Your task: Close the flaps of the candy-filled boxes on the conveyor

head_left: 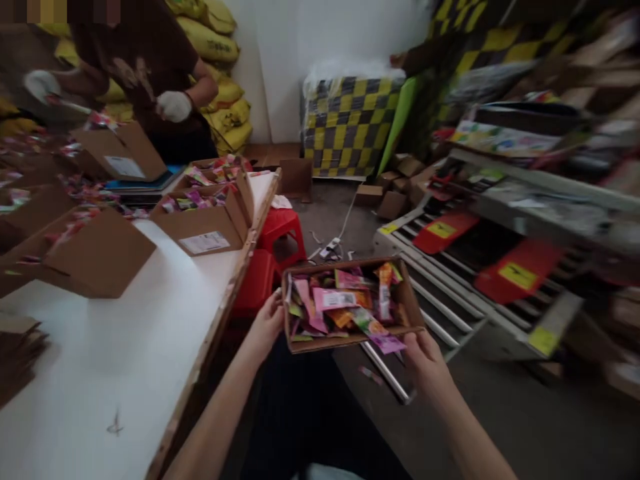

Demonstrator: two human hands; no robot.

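Note:
Between my two hands hangs an open cardboard box (325, 343) full of small wrapped packets (340, 299) in pink, orange, purple and green. My left hand (270, 319) grips its left end, with the fingers partly behind the wall. At the near right corner, my right hand (425, 357) is closed on the box edge. One purple-ended packet (387, 343) sticks out over the near rim beside my right hand. The box is held above the floor, right of the white table (195, 320).
More packet-filled boxes (205, 233) stand on the table, where a gloved co-worker (145, 73) is at work. Red stools (283, 233) are beside the table edge. A roller conveyor (445, 310) with red plates stands right. A power strip (330, 249) and cord lie on the floor ahead.

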